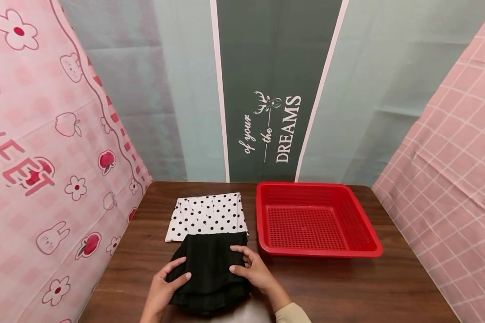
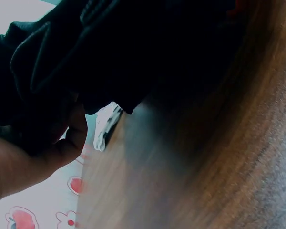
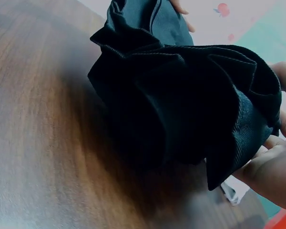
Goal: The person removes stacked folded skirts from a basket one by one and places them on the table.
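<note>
A black folded garment [image 1: 214, 269] with several loose layers at its near edge is held between my two hands. My left hand [image 1: 163, 285] grips its left side, thumb on top and the other fingers partly underneath. At the right side my right hand [image 1: 258, 271] pinches it the same way. Both wrist views show the garment's layers [image 3: 181, 105] hanging over the wooden table, partly raised off it. Just behind lies a flat folded white cloth with black dots [image 1: 210, 215], its near edge covered from view by the garment.
A red plastic basket [image 1: 319, 252] with a grid bottom stands at the back right of the brown wooden table [image 1: 331, 287], with nothing seen inside it. Printed cloths hang at the left, back and right of the table.
</note>
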`<act>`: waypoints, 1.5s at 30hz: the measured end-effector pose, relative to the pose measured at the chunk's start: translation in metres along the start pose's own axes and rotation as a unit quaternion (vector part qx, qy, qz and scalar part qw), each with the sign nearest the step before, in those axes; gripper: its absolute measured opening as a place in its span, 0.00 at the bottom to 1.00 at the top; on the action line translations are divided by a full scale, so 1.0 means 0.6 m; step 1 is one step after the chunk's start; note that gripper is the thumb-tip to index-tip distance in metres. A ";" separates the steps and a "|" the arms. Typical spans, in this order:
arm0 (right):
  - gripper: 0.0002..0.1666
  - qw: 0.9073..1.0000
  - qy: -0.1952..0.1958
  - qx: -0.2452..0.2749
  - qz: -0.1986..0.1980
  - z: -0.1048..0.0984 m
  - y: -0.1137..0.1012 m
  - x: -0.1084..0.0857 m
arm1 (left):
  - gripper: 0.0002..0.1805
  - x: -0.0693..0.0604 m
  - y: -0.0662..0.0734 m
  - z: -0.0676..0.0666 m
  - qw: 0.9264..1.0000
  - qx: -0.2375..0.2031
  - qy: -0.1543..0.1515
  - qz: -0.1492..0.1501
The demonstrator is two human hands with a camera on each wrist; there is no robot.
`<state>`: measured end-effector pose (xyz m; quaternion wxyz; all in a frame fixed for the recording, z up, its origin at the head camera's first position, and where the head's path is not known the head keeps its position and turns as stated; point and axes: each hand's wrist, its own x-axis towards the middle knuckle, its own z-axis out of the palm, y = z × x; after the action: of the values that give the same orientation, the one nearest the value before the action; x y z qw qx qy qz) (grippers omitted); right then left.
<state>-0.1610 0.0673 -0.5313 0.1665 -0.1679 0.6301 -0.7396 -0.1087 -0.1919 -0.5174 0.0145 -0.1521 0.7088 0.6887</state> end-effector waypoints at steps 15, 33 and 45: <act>0.33 0.999 -0.005 0.006 0.040 0.001 0.031 0.028 | 0.32 0.018 -0.025 -0.007 0.998 0.042 0.038 -0.020; 0.30 0.995 0.040 -0.031 0.086 -0.005 0.071 0.028 | 0.34 0.036 -0.039 -0.032 0.996 0.079 0.018 -0.037; 0.30 0.996 0.029 -0.038 0.076 0.006 0.033 0.009 | 0.37 0.031 -0.050 -0.036 0.996 0.063 0.026 -0.063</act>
<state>-0.1637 0.0588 -0.5500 0.1977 -0.1043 0.6731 -0.7050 -0.1150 -0.2170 -0.5497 0.0486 -0.2129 0.7402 0.6359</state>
